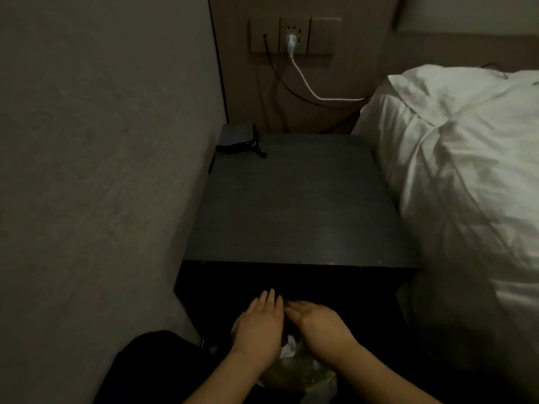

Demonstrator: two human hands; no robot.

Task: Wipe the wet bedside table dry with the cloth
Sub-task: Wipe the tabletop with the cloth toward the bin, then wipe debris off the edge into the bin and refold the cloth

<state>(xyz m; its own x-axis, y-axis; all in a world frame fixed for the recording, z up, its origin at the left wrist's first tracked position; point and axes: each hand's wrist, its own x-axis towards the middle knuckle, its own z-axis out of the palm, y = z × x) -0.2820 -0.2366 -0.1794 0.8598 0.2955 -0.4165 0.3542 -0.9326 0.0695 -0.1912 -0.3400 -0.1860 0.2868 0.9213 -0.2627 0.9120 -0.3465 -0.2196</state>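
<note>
The bedside desk (294,199) sits dark between wall and bed (466,170), and any wetness is too dim to see. No cloth visible yet. Both hands hover below its front edge over a bin (294,371) of crumpled rubbish: left hand (259,325) flat, fingers straight, holding nothing; right hand (318,325) loosely curled, its hold unclear. Risk: wiping could knock the black clip (242,147) off the back corner.
</note>
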